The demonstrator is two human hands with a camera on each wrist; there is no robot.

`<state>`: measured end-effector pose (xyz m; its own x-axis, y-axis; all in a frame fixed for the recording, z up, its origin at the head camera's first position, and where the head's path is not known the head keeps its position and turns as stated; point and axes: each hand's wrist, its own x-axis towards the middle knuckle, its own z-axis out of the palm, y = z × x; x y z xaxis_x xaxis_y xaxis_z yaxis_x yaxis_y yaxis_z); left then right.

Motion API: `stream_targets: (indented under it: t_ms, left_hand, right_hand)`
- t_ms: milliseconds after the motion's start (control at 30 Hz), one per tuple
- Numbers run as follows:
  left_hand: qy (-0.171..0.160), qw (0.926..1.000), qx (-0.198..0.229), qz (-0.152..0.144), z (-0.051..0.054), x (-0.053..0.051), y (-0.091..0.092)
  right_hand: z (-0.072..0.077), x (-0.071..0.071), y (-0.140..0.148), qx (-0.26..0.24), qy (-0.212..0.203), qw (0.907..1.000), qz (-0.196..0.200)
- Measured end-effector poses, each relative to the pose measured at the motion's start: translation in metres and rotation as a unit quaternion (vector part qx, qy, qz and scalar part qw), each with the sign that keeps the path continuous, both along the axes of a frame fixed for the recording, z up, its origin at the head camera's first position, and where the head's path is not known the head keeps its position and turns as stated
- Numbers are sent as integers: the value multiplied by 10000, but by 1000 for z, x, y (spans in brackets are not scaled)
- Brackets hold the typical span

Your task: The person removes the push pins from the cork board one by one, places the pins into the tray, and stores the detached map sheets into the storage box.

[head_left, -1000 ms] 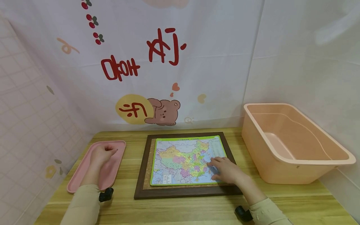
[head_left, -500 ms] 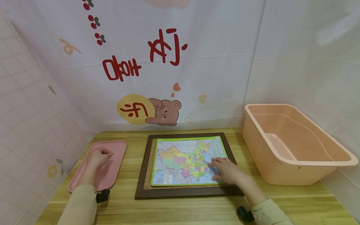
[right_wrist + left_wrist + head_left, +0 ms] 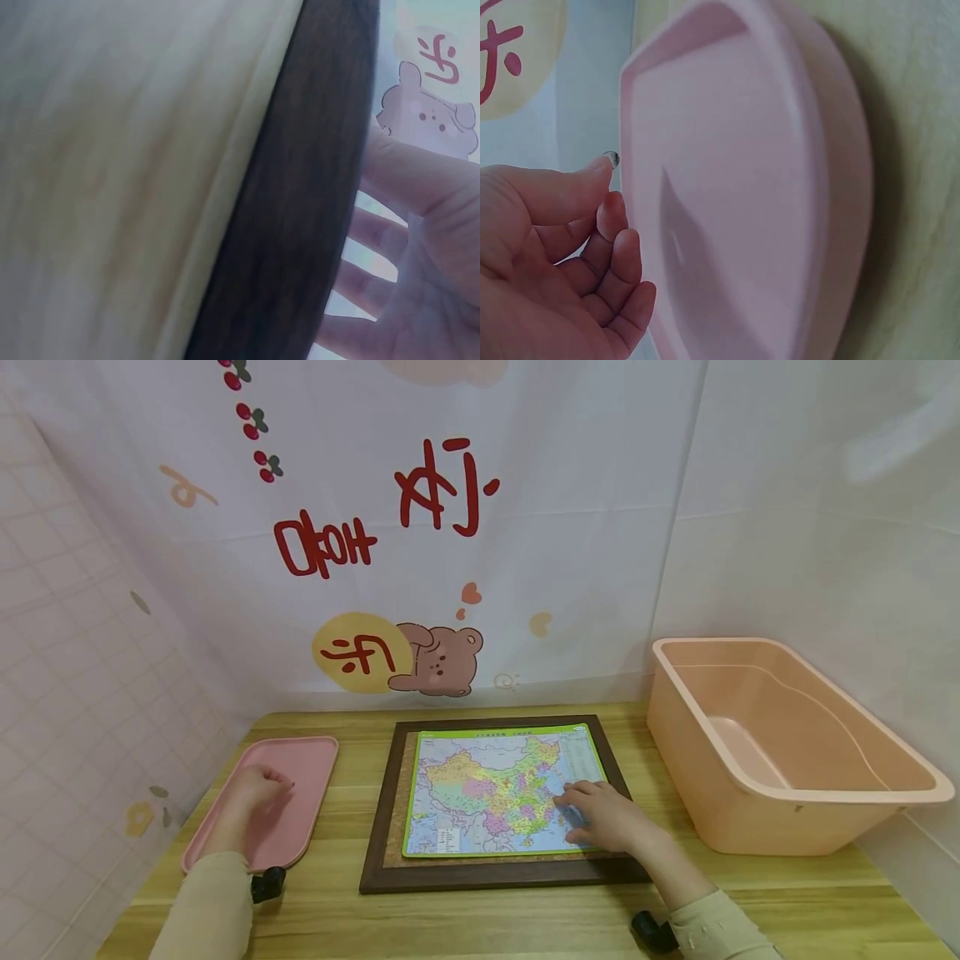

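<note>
1. My left hand (image 3: 251, 789), fingers loosely curled and palm bare, hovers above a pink, rounded rectangular tray (image 3: 303, 768) on the left of the wood-grain table (image 3: 450, 931).
2. My right hand (image 3: 611, 818), fingers spread wide, lies over the right part of a green-bordered, multicoloured map (image 3: 480, 789) within a dark-brown rectangular frame (image 3: 487, 880).
3. A peach-coloured plastic tub (image 3: 697, 777) stands right of the frame.

Right hand (image 3: 439, 251), fingertips hidden behind dark frame (image 3: 289, 187), blurred wooden tabletop (image 3: 112, 172), printed bear (image 3: 429, 124) beyond
</note>
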<state>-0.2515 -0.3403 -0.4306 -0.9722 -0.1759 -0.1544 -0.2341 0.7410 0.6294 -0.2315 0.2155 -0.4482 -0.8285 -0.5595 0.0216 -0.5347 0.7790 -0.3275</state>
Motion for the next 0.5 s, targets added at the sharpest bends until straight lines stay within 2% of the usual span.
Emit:
stream_targets:
  t_ms: [200, 500]
  left_hand:
    - [-214, 9997, 106, -4, -4, 1, -4]
    - [-329, 9994, -11, -59, 0, 6, -4]
  right_hand:
    - [0, 0, 1, 66, 134, 9999, 70]
    - [-4, 0, 4, 246, 384, 9985, 292]
